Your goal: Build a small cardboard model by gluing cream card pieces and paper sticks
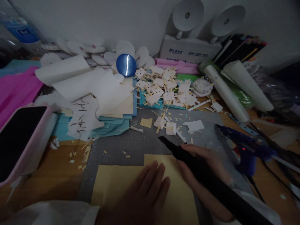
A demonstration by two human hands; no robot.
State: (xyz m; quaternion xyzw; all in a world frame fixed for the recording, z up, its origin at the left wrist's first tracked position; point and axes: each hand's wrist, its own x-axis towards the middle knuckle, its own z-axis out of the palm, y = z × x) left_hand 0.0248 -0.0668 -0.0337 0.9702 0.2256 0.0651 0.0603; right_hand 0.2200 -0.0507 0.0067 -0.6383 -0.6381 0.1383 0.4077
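Note:
My left hand (142,197) lies flat, fingers stretched out, on a tan sheet of paper (114,184) that rests on a grey cutting mat (131,143). My right hand (206,175) is wrapped round a long black tool (187,156), whose pointed tip sits at the sheet's upper right corner. The tool's body runs back across my right wrist toward the lower right.
A blue glue gun (243,150) with a red light lies right of my hand. A phone in a pink case (18,137) sits at left. Behind the mat are paper scraps (164,90), blue paper (112,125), white sheets (93,87), rolls (225,90) and a blue disc (126,65).

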